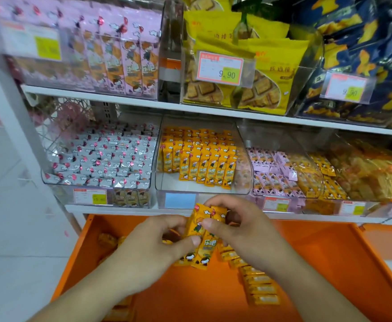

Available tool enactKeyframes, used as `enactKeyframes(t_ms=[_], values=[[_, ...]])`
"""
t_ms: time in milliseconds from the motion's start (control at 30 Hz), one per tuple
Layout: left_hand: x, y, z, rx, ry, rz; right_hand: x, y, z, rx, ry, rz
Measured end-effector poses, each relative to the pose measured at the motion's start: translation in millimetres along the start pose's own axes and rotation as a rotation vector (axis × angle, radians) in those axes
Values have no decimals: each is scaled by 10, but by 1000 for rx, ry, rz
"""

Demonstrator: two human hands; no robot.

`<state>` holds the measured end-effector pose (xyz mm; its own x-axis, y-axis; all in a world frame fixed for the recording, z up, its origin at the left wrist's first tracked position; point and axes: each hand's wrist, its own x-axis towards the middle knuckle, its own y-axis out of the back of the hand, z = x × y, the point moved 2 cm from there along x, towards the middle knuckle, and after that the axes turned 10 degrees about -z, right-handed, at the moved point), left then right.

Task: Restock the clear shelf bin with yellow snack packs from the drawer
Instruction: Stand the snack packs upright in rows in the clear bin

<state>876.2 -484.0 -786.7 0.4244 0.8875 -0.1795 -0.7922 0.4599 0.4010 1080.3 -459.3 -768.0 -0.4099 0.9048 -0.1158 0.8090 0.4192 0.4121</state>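
Pink packs (269, 159) beside clear bin (204, 189)

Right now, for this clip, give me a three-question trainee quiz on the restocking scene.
1. True or false: both hands grip the bunch of yellow snack packs.
2. The left hand and right hand are above which item? A) the orange drawer B) the white floor
3. Which part of the clear shelf bin has bare floor showing: front or back?

Key: 1 true; 2 A; 3 front, mainly on the left.
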Motion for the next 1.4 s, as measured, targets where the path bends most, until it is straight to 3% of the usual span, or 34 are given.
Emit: enactKeyframes(t_ms=[200,400,633,900,1233,1400], values=[[-52,149,114,129,-44,110,30,-66,-36,-77,29,-25],[66,485,159,53,-106,248,230,91,-187,-113,116,78],[652,1198,315,214,-189,427,1112,446,-275,-205,189,186],[1390,1404,203,564,-36,397,2028,424,-139,-434,131,140],[1781,1418,-18,777,182,467,2363,247,-51,-638,131,123],[1909,1441,-61,852,247,420,2378,217,24,-677,83,161]])
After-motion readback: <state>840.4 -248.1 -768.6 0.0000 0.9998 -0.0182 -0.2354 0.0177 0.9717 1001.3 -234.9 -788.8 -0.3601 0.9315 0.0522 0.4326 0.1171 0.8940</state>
